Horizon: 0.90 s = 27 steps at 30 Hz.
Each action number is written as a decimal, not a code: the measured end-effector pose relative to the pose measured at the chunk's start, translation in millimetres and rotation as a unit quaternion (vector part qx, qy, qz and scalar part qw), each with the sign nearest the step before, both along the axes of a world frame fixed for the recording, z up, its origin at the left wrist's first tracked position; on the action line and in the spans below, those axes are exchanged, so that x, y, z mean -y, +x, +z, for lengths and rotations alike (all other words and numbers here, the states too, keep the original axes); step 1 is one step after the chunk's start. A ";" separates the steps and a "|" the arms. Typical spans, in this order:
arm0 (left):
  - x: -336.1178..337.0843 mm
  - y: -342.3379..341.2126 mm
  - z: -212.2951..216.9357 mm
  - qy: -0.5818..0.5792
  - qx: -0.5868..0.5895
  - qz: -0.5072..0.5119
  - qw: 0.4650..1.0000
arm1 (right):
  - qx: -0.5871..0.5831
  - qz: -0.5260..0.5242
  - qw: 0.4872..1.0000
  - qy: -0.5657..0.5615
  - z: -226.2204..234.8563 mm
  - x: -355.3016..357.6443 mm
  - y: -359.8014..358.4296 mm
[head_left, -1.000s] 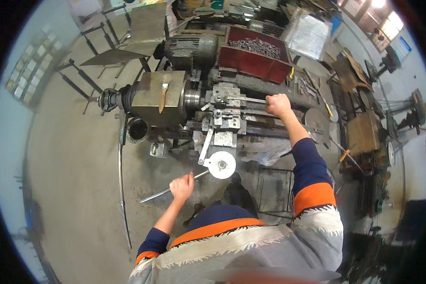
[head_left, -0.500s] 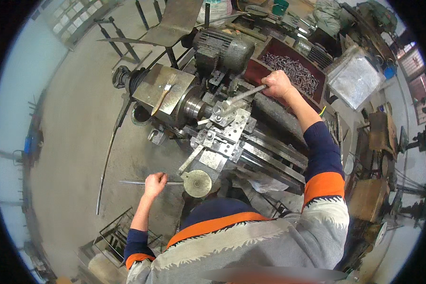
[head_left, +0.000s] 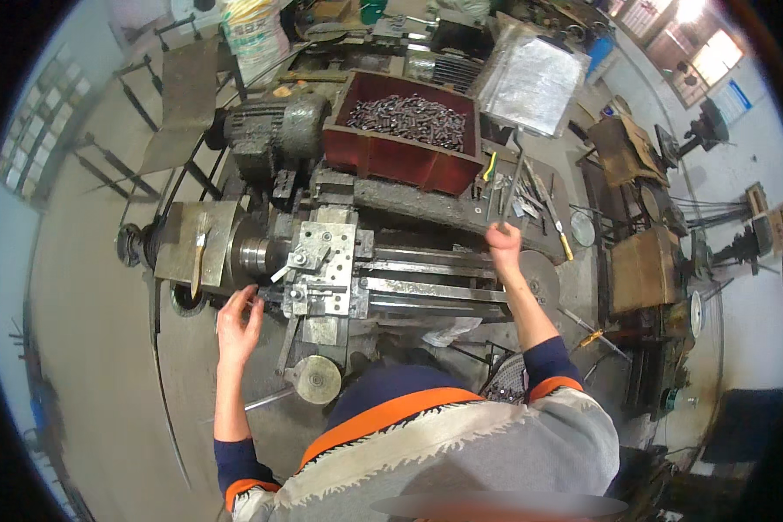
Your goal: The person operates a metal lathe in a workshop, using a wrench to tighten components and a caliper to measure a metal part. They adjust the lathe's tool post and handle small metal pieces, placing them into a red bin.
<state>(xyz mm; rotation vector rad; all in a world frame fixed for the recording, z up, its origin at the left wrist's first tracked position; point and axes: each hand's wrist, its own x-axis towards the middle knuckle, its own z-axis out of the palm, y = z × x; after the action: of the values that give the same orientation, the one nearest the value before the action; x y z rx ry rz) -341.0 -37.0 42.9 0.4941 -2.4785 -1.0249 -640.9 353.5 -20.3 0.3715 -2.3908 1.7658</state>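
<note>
Right hand (head_left: 505,237), outstretched and closed around a slim metal rod (head_left: 514,180) angled away from the body, is poised near the right end of the lathe rails (head_left: 435,289). Left hand (head_left: 238,324), fingers loosely bent, reaches near the spindle (head_left: 254,257); whether it holds anything cannot be told. Beyond sits a red bin (head_left: 391,165).

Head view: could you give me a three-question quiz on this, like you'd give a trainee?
1. What does the right hand hold?
2. True or false: the brush rests on the metal housing.
3. Which hand is nearer the red box of small metal pieces: left or right?

Key: 1. A long metal bar. 2. True. 3. Right.
</note>
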 end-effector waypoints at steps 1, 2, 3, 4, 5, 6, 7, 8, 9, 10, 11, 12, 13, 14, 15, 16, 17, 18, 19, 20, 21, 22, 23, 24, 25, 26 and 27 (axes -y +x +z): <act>1.7 -15.7 1.2 -0.006 -0.002 -0.015 1.000 | 0.061 -0.052 0.997 0.014 -2.5 -25.6 -7.7; 2.5 -23.3 2.8 -0.014 0.005 -0.018 1.000 | 0.129 -0.092 0.987 0.027 4.7 -30.6 -6.4; 8.3 -32.0 -8.0 -0.008 0.000 -0.016 1.000 | 0.144 -0.136 0.970 0.138 17.9 -38.7 -9.8; 4.5 -49.2 -7.1 -0.028 -0.002 -0.045 0.999 | 0.098 -0.184 0.954 0.216 -8.1 -72.4 -28.9; 0.7 -60.3 -3.1 -0.055 0.001 -0.057 0.997 | 0.174 -0.168 0.923 0.299 -19.0 -92.7 -47.9; -0.8 -67.2 -2.6 -0.077 0.032 -0.061 0.995 | 0.163 -0.179 0.922 0.303 -24.2 -98.8 -53.8; -3.2 -76.9 -3.7 -0.098 0.061 -0.067 0.991 | 0.143 -0.193 0.896 0.373 -28.8 -109.1 -66.5; -6.8 -84.2 0.2 -0.120 0.074 -0.069 0.988 | 0.238 -0.166 0.880 0.375 -26.4 -113.1 -80.7; -11.3 -90.3 2.8 -0.139 0.089 -0.075 0.983 | 0.229 -0.165 0.862 0.421 -31.7 -118.6 -93.3; -13.1 -94.3 1.8 -0.145 0.113 -0.080 0.980 | 0.221 -0.202 0.855 0.424 -37.3 -119.9 -103.5; -14.6 -98.1 0.6 -0.151 0.134 -0.086 0.976 | 0.175 -0.206 0.858 0.437 -43.0 -119.5 -113.1; -16.4 -99.5 -1.4 -0.162 0.154 -0.076 0.972 | 0.190 -0.208 0.846 0.453 -46.8 -118.6 -126.9; -19.5 -98.5 1.2 -0.198 0.171 -0.065 0.963 | 0.189 -0.203 0.842 0.463 -46.2 -109.5 -131.9; -21.8 -99.1 1.9 -0.209 0.180 -0.066 0.959 | 0.202 -0.206 0.835 0.469 -48.0 -106.1 -139.7; -23.0 -98.5 2.3 -0.219 0.190 -0.068 0.955 | 0.216 -0.210 0.827 0.475 -49.9 -103.3 -146.7; -24.6 -98.2 1.2 -0.222 0.175 -0.062 0.957 | 0.209 -0.194 0.834 0.473 -41.8 -99.3 -143.6; -25.2 -98.7 1.6 -0.222 0.179 -0.058 0.957 | 0.169 -0.209 0.835 0.480 -56.4 -104.7 -147.4; -25.5 -99.5 3.4 -0.221 0.183 -0.055 0.956 | 0.158 -0.210 0.833 0.487 -64.3 -106.7 -151.4; -27.5 -99.8 5.0 -0.219 0.186 -0.051 0.956 | 0.146 -0.211 0.829 0.497 -65.3 -105.2 -151.6; -29.1 -100.4 7.5 -0.232 0.188 -0.055 0.953 | 0.148 -0.203 0.829 0.500 -65.9 -105.2 -150.1; -29.7 -100.5 5.8 -0.234 0.195 -0.055 0.951 | 0.151 -0.195 0.828 0.504 -64.9 -106.1 -147.3; -29.7 -103.3 3.8 -0.236 0.197 -0.057 0.950 | 0.152 -0.191 0.827 0.506 -60.8 -107.3 -145.7; -30.1 -105.0 1.7 -0.239 0.200 -0.059 0.948 | 0.123 -0.188 0.827 0.516 -65.3 -112.5 -145.6; -31.3 -106.1 -0.1 -0.236 0.188 -0.056 0.952 | 0.094 -0.185 0.825 0.525 -73.0 -119.5 -145.5; -31.3 -108.2 -2.4 -0.241 0.189 -0.051 0.951 | 0.064 -0.184 0.823 0.533 -69.9 -120.9 -142.9; -30.1 -110.2 -4.7 -0.246 0.190 -0.046 0.949 | 0.031 -0.179 0.806 0.564 -67.8 -120.7 -139.2; -28.7 -111.5 -7.2 -0.251 0.191 -0.041 0.948 | -0.012 -0.172 0.805 0.567 -64.7 -118.5 -136.9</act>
<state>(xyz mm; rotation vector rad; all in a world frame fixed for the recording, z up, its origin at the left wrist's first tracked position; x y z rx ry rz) -452.5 -8.2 35.7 0.4570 -2.9818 -0.3051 -777.9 472.0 -84.9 0.0335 -2.9418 0.0227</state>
